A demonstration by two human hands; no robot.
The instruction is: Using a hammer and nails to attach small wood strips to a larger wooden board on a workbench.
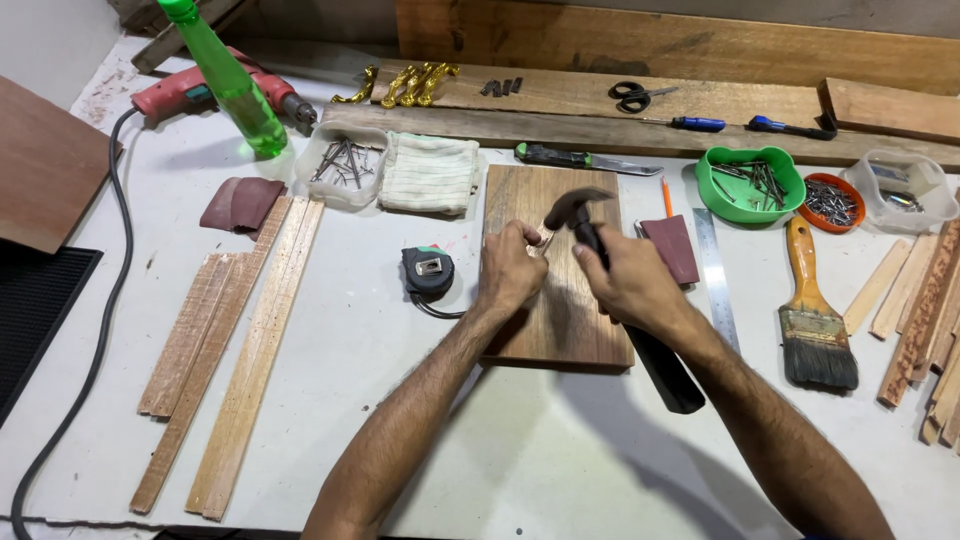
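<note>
On the white worktable (500,450) lies a rectangular board of dark brown wood (560,320), and both of the person's hands work over its upper half. The left hand (510,272) rests on the board with thumb and fingertips pinched together around something small near the board's top middle; it looks like a nail held upright, though it is too small to tell for sure. The right hand (630,285) is wrapped closed around the black handle of a dark-headed claw hammer (578,208), gripping high up near the head, whose face hovers just beside the pinching fingers. To do this well, the first taps should be light and square, with the hammer face flat and the fingertips low on the shank, drawn away once it stands by itself; a grip nearer the handle's end would then give more swing. Just beside the board on the left sits a black tape measure (428,271), and on the right a dark red fold of sandpaper (672,247) and a steel ruler (715,280).
</note>
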